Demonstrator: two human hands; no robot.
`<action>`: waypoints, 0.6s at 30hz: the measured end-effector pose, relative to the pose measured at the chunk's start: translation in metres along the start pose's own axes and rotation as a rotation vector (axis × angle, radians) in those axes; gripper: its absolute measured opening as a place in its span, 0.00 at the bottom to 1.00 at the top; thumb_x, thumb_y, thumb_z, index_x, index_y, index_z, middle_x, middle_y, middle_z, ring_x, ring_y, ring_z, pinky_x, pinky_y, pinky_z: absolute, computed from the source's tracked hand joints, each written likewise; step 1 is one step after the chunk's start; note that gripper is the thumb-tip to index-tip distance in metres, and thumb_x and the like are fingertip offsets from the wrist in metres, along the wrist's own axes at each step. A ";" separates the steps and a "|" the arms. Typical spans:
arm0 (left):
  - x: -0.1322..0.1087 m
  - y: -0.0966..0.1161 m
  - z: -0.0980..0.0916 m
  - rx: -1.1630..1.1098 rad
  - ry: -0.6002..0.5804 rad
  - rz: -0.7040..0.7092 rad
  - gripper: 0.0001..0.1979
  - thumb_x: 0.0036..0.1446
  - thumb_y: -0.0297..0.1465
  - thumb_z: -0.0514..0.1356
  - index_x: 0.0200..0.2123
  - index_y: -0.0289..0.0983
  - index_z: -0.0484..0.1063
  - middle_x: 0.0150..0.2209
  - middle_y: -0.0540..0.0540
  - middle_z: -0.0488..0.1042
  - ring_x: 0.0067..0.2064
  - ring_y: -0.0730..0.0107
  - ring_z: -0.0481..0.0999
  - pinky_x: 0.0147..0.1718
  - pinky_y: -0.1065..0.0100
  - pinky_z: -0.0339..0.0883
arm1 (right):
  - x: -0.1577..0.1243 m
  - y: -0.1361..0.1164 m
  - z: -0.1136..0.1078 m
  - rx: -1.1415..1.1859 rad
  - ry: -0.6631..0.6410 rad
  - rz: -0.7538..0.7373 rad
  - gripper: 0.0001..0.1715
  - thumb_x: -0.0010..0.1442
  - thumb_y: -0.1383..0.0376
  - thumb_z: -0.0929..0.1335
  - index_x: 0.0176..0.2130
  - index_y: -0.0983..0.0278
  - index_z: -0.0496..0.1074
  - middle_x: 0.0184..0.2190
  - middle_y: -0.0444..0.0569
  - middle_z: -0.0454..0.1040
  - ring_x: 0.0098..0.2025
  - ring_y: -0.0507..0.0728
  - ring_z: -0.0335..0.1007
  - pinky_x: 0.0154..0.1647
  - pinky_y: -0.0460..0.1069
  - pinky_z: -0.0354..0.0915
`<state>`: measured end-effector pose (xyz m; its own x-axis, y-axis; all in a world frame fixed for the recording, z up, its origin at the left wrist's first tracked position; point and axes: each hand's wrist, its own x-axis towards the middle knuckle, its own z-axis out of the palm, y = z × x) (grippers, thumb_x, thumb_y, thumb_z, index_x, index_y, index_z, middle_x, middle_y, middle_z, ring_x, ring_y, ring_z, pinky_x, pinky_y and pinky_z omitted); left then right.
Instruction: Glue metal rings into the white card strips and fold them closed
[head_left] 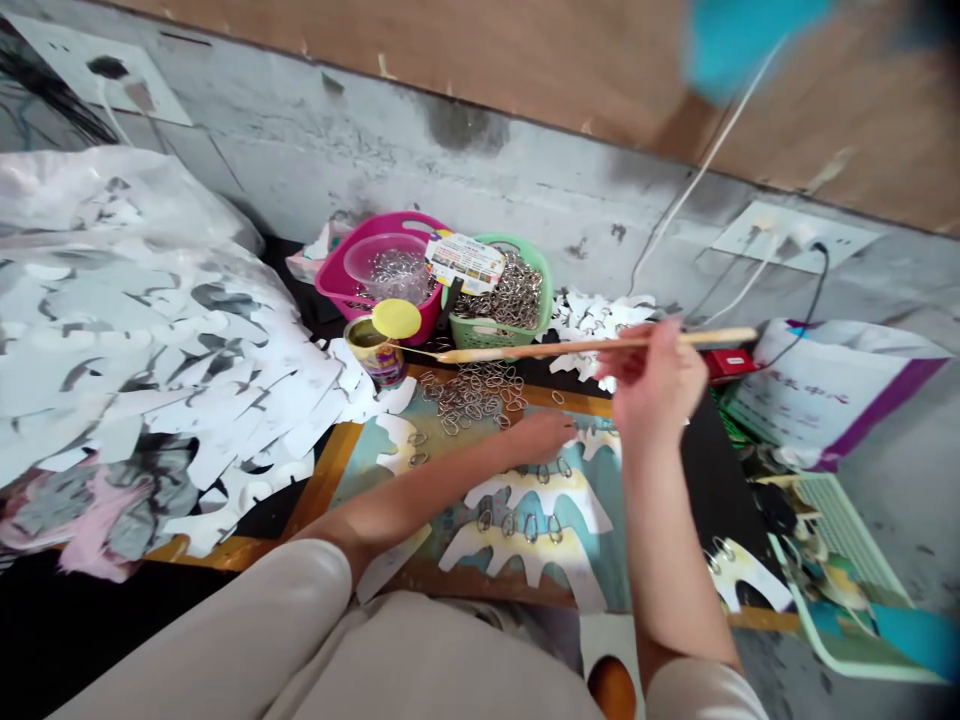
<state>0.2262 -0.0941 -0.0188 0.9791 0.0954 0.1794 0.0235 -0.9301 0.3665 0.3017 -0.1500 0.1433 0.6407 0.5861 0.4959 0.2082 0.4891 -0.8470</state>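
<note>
My right hand [656, 385] is closed on a long wooden brush handle [600, 346] that reaches left over the board toward a small open tin [375, 350] with a yellow lid [397, 318]. My left hand [544, 432] rests palm down on the work board [330, 470], next to a pile of loose metal rings [474, 392]; its fingers are mostly hidden behind my right hand. White cut-out paper shapes [536, 495] with rings laid on them lie on the board in front of me.
A pink basket [341, 275] and a green basket [544, 290] of metal rings stand against the grey wall. A heap of white paper cut-outs [150, 330] fills the left. A white bag [825, 390] and a light green tray [840, 600] lie at right.
</note>
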 end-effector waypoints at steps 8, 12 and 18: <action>-0.003 -0.008 -0.005 -0.016 0.003 0.092 0.12 0.53 0.18 0.55 0.37 0.35 0.75 0.42 0.42 0.76 0.46 0.61 0.75 0.46 0.65 0.69 | -0.047 -0.024 -0.128 -0.338 0.503 -0.119 0.12 0.52 0.60 0.74 0.28 0.67 0.73 0.24 0.44 0.75 0.15 0.50 0.66 0.12 0.46 0.64; -0.003 -0.009 -0.007 -0.032 0.011 0.109 0.11 0.55 0.19 0.55 0.35 0.35 0.75 0.42 0.42 0.76 0.45 0.62 0.75 0.45 0.66 0.69 | -0.083 -0.015 -0.142 -0.580 0.463 -0.108 0.13 0.55 0.59 0.74 0.29 0.68 0.75 0.22 0.46 0.75 0.16 0.53 0.69 0.18 0.49 0.68; -0.002 -0.009 -0.008 -0.038 0.011 0.114 0.12 0.53 0.18 0.56 0.35 0.35 0.76 0.42 0.42 0.77 0.44 0.62 0.76 0.44 0.66 0.69 | -0.111 0.005 -0.142 -0.923 0.140 -0.179 0.08 0.59 0.64 0.72 0.31 0.67 0.77 0.24 0.48 0.77 0.21 0.55 0.74 0.23 0.47 0.69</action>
<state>0.2221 -0.0831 -0.0148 0.9729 -0.0060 0.2313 -0.0955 -0.9210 0.3776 0.3370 -0.3045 0.0567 0.6129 0.4403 0.6561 0.7753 -0.1748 -0.6069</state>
